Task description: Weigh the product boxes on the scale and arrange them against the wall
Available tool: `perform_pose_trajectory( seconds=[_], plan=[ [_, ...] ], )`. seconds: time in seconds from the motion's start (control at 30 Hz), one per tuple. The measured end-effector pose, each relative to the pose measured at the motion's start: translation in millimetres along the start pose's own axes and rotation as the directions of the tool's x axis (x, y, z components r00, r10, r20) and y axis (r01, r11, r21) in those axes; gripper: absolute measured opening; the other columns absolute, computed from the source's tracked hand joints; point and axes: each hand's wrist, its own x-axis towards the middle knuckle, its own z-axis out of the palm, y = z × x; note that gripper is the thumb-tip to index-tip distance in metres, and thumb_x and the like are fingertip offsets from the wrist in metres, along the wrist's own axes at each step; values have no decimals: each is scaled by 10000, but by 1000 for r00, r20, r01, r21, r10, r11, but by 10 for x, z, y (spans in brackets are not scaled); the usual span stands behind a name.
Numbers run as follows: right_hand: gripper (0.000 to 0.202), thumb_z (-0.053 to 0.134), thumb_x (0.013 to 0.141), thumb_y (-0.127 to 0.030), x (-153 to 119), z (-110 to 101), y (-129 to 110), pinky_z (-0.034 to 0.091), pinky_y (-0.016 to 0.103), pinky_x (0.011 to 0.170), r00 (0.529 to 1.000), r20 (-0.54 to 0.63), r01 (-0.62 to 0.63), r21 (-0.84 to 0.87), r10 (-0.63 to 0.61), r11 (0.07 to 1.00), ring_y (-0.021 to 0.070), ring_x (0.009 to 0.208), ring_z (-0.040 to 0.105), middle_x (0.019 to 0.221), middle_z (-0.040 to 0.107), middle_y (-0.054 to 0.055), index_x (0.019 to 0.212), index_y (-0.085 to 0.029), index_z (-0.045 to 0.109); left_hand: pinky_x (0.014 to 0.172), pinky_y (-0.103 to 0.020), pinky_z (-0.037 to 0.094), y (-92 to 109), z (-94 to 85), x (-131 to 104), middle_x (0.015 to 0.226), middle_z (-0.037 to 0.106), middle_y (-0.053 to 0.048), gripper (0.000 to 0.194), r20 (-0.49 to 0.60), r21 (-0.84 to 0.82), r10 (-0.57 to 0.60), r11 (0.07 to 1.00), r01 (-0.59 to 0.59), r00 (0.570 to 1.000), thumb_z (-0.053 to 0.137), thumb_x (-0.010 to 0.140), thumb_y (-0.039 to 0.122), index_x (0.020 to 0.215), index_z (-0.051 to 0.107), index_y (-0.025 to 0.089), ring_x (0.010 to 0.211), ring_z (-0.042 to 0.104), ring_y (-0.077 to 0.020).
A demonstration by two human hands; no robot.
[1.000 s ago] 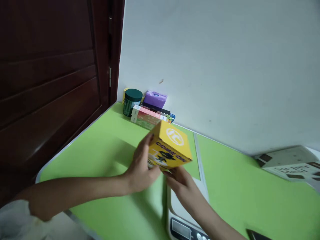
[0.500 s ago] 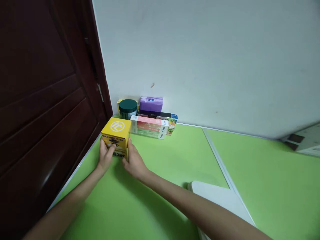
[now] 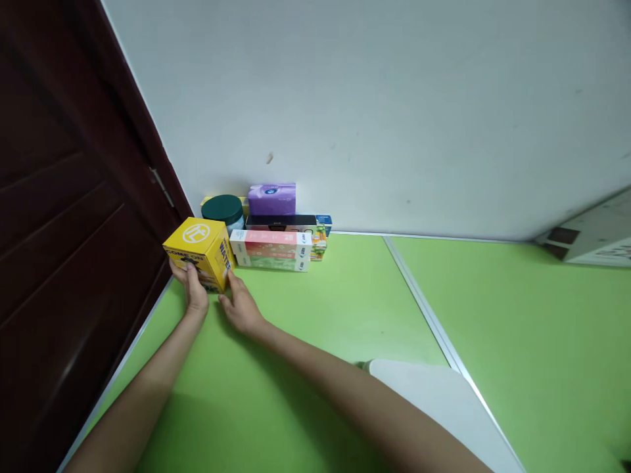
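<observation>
A yellow cardboard box (image 3: pixel 219 256) with a white round logo on top stands at the left, beside the dark door. My left hand (image 3: pixel 194 289) grips its front left side, thumb across the front face. Against the lower right side of the same box rest the fingers of my right hand (image 3: pixel 241 307). Right behind the box is a jar with a dark green lid (image 3: pixel 223 208), partly hidden. A long pink, white and green box (image 3: pixel 271 251) lies to the right of the yellow box. Behind that are a black box (image 3: pixel 280 221) and a purple tissue pack (image 3: pixel 272 200).
The dark red door (image 3: pixel 64 263) borders the green surface (image 3: pixel 335 309) on the left, and a pale wall (image 3: pixel 369 118) rises behind. A white rounded object (image 3: pixel 419 387) is at the lower right, partly behind my right forearm. A pale boxy object (image 3: pixel 596 236) stands far right.
The view has swung to the right. The yellow box, held between both hands, has turned to show more of its right side and sits close to the jar and the long box.
</observation>
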Motion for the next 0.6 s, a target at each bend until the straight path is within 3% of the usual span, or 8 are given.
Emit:
perform_pose_trajectory(
  seconds=[0.13,0.3,0.5,0.6],
  plan=[
    [618,516,807,-180,68,-30,80,353,426,1078,998,-32,-46,93,49,995,258,1267,448,1389,452,178,1399,-103,355,1145,-334,198,-33,119,-117,1555,24,-137,800,-36,93,-25,995,28,999,331,860,593,1464,19,171,1435,119,-222],
    [562,474,777,-104,63,-45,102,297,375,1126,999,-44,-17,71,20,997,227,1293,425,1376,483,136,1338,-105,451,1164,-380,86,-40,202,-170,1555,-6,-154,827,-90,131,-11,991,22,996,318,856,625,1462,34,139,1443,32,-245],
    [674,461,693,-18,-35,-8,130,303,375,1128,998,-43,51,-22,-52,998,225,1316,404,1397,471,133,1362,-95,420,1163,-391,84,-48,187,-155,1555,-46,-176,840,-81,115,-5,993,15,997,314,866,609,1459,-14,113,1443,33,-251],
    [683,479,694,-26,-32,-23,101,301,376,1127,999,-12,32,-52,-33,998,225,1329,391,1421,450,131,1369,-98,412,1157,-357,128,-20,188,-121,1555,-9,-185,787,-94,202,-47,977,65,994,255,891,551,1457,-25,81,1442,68,-224]
  ],
)
